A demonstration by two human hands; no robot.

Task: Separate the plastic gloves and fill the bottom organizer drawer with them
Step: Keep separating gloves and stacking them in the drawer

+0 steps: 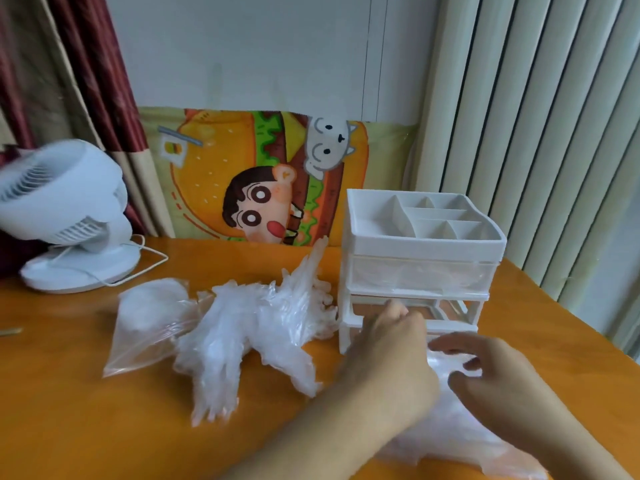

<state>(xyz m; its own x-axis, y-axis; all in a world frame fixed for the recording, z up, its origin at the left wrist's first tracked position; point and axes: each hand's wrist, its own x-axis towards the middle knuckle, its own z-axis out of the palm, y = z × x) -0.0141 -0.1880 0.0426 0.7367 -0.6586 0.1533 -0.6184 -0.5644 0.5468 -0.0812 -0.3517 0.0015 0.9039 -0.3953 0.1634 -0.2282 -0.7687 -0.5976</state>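
While the left hand (388, 344) reaches forward to the front of the small white plastic desk organizer (420, 261), its fingertips lie at the lower slot of the frame; the motion blur hides whether they pinch anything there, so I cannot tell its grip. The right hand (498, 372) hovers just beside it, fingers loosely spread and relaxed, holding nothing, above a crumpled heap of clear plastic gloves (450, 434) that lies on the glossy orange table (69, 410) in front of the organizer and under both forearms.

The organizer stands upright toward the right of the table. Its top is an open tray split into several compartments. Below that sits a translucent drawer (419, 273), pushed in, with pale plastic showing faintly through its front. The bottom level of the frame looks open, the orange table showing through it; whether the bottom drawer is under the near heap I cannot tell.

Left of the organizer and touching its near corner sprawls a larger pile of clear plastic gloves (256, 327), some fingers sticking upward. Against the pile's left side lies a transparent zip bag (145, 327).

Well apart at the far left stands a round white desk fan (65, 216) with its white cord (152, 258) looping on the table. Behind the table leans a cartoon burger-print cloth (256, 174); red-and-beige curtains (69, 71) hang at left.
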